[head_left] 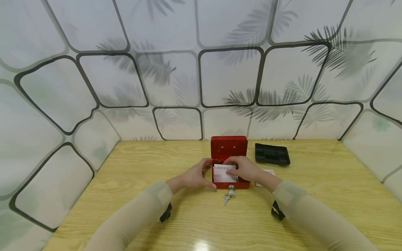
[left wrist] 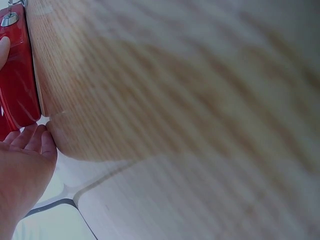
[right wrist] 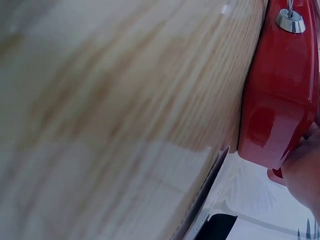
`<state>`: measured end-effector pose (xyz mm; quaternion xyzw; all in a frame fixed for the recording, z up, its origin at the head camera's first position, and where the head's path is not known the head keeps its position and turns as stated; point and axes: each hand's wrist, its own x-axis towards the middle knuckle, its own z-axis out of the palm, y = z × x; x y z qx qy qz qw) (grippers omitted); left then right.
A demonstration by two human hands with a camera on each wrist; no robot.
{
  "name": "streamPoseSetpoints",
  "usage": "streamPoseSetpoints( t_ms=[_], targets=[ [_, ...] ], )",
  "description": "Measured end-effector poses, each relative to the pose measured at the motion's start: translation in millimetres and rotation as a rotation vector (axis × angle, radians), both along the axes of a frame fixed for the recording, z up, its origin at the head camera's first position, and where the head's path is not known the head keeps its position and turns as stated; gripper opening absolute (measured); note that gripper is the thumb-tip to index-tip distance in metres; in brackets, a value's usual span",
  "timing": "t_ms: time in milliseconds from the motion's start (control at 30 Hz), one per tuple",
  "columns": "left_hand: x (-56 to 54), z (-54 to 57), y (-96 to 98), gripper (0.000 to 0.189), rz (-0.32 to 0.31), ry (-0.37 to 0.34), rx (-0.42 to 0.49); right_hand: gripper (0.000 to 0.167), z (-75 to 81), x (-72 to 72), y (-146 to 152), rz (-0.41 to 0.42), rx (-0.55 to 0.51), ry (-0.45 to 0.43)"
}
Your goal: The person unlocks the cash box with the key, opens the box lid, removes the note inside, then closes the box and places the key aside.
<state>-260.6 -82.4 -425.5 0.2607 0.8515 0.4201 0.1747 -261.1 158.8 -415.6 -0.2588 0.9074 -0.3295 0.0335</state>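
A red metal cash box [head_left: 224,185] stands on the table with its lid [head_left: 228,144] raised at the back. My left hand [head_left: 196,175] holds the box at its left side, thumb by the front corner and fingers further back. My right hand [head_left: 246,168] reaches in over the right wall and pinches a pale printed paper note [head_left: 221,177], thumb on its face; the fingers' far ends are partly hidden. The note lies over the box's interior. From the front lock [right wrist: 291,21] hang silver keys [head_left: 226,197].
A black compartment tray [head_left: 272,154] lies to the right behind the box. Under the right forearm another pale paper [head_left: 269,172] shows in part. The wood-grain table [head_left: 150,157] meets a patterned curtain [head_left: 230,76] at the back.
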Motion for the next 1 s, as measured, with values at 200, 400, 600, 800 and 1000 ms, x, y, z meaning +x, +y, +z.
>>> streamPoseSetpoints(
  t_ms=[200, 400, 600, 800, 1000],
  targets=[
    [0.1, 0.4, -0.2, 0.092, 0.004, -0.007, -0.007, 0.017, -0.3, 0.3, 0, 0.006, -0.012, 0.020],
    [1.0, 1.1, -0.7, 0.091, 0.009, -0.013, -0.009, 0.016, -0.9, -0.5, 0, 0.004, -0.050, 0.020],
    [0.4, -0.3, -0.7, 0.092, 0.003, -0.002, -0.011, 0.016, 3.4, 0.2, 0, -0.012, -0.123, 0.011],
    [-0.4, -0.8, 0.4, 0.093, -0.006, 0.016, -0.003, 0.017, 15.7, 0.5, 6, -0.055, -0.165, 0.005],
    [-0.2, 0.5, 1.4, 0.096, 0.007, 0.006, -0.018, 0.019, 29.7, 0.7, 20, -0.042, -0.194, 0.041]
  ],
)
